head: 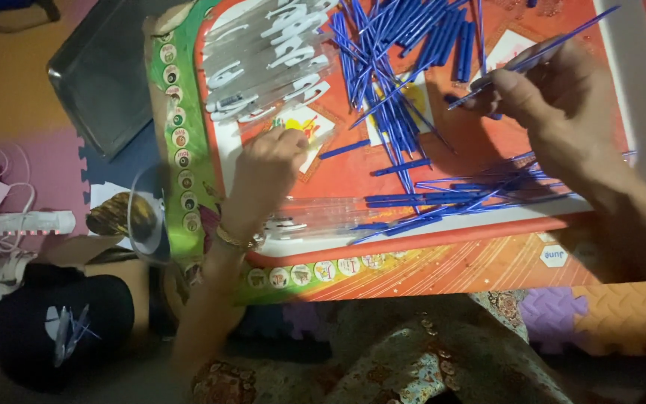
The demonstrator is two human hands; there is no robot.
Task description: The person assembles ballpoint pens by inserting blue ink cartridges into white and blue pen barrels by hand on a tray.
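My right hand (pixel 555 105) pinches a thin blue pen refill (pixel 562 41) that slants up to the right above an orange tray (pixel 487 232). My left hand (pixel 271 168) rests on the tray's left part with fingers curled, touching a row of clear pen barrels (pixel 315 213); whether it holds one I cannot tell. A gold bracelet circles that wrist. A heap of blue refills (pixel 398 52) lies at the tray's top middle, and more blue refills (pixel 450 198) lie along its near edge. Clear barrels with white clips (pixel 271 52) fill the upper left.
The tray sits on a small colourful table (pixel 188 157) with round pictures along its border. A dark flat bin (pixel 106 67) stands to the left on foam floor mats. A black bag (pixel 61 329) holding a few pens lies at lower left, white cables beside it.
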